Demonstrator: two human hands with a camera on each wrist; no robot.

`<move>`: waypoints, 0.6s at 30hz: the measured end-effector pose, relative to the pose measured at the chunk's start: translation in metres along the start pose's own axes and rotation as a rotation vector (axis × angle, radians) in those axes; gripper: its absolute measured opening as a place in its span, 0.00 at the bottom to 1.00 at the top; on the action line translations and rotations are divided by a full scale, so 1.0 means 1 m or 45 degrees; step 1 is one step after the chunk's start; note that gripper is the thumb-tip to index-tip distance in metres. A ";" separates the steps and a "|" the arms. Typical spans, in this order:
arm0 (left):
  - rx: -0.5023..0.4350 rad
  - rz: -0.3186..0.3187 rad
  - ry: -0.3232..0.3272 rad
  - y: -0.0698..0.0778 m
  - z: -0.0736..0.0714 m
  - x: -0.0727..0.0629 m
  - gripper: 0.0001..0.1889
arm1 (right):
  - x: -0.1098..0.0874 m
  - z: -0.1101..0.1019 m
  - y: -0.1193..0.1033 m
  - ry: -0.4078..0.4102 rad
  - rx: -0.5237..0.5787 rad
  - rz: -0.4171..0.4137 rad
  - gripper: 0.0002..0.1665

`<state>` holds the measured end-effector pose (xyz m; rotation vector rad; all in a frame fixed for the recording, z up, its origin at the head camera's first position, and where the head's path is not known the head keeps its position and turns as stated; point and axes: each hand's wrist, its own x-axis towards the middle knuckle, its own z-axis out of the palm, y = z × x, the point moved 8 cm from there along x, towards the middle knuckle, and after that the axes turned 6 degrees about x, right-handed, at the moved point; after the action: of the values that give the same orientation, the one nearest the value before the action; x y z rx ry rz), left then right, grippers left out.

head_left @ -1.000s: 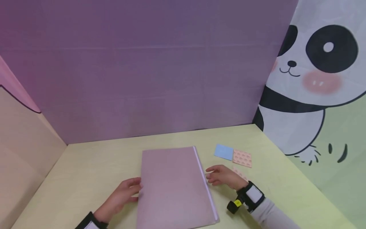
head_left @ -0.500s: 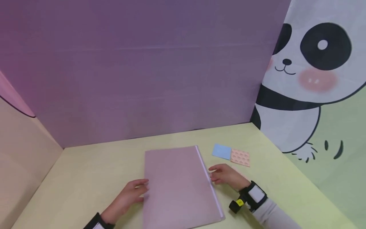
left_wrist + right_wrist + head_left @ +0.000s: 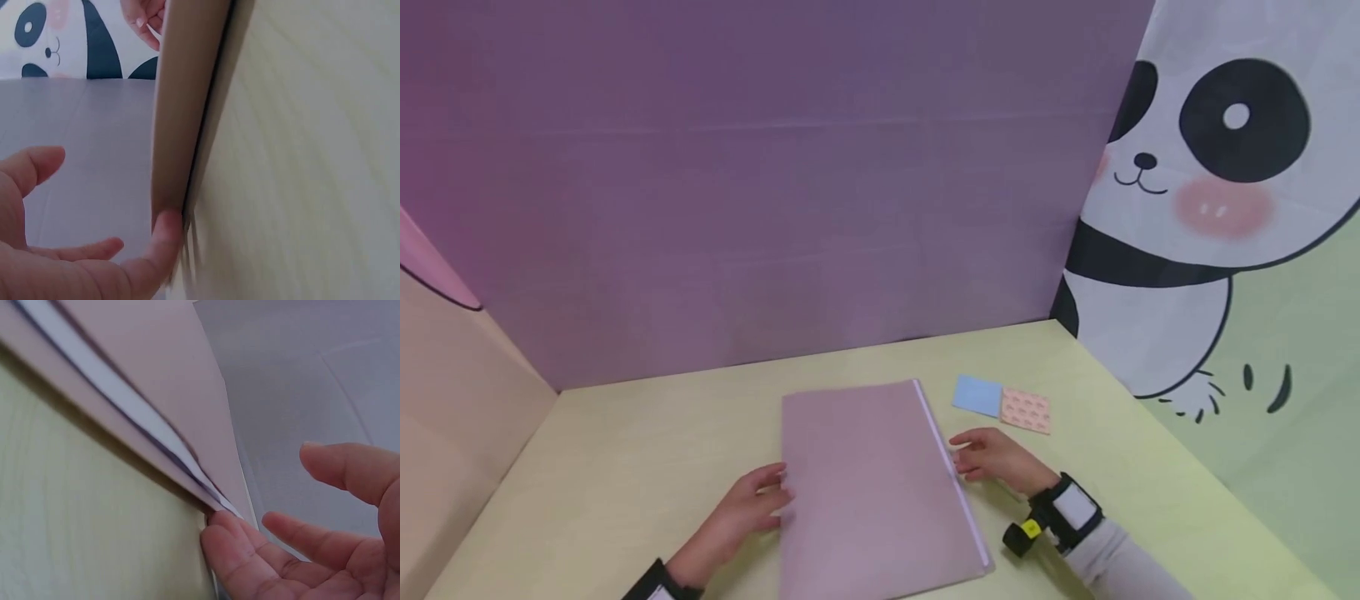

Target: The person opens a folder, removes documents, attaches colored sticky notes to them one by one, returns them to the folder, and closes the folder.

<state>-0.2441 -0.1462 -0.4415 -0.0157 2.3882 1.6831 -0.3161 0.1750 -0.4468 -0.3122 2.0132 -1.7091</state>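
A pale pink folder point(image 3: 872, 492) lies on the table in the head view, with a strip of white point(image 3: 112, 384) showing along its right edge in the right wrist view. My left hand point(image 3: 741, 512) is at the folder's left edge, and a fingertip touches that edge in the left wrist view. On the opposite side, my right hand point(image 3: 1000, 461) has fingertips against the right edge. Both hands have loosely bent, spread fingers, and neither thumb closes over the folder.
Beyond my right hand lie a blue paper square point(image 3: 977, 395) and a pink patterned square point(image 3: 1026, 411), side by side. A purple backdrop point(image 3: 790, 208) rises behind the pale yellow table point(image 3: 647, 450). A panda-printed cloth point(image 3: 1150, 333) covers the right side.
The folder and both hands have shifted slightly right relative to the paper squares. Another pink patterned piece, earlier visible beside my right hand, is now hidden. The head view has turned a little.
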 end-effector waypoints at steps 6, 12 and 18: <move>0.561 0.106 0.021 0.016 0.017 -0.014 0.45 | 0.000 -0.001 -0.001 0.034 -0.011 0.006 0.27; 1.021 0.250 -0.085 0.028 0.055 -0.038 0.52 | -0.002 0.000 -0.001 0.024 -0.007 -0.001 0.26; 1.267 0.326 -0.174 0.024 0.077 -0.042 0.56 | -0.003 0.003 -0.002 -0.038 -0.019 -0.032 0.30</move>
<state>-0.1933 -0.0712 -0.4356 0.5514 2.9045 0.3735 -0.3122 0.1731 -0.4443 -0.3669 2.0097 -1.6956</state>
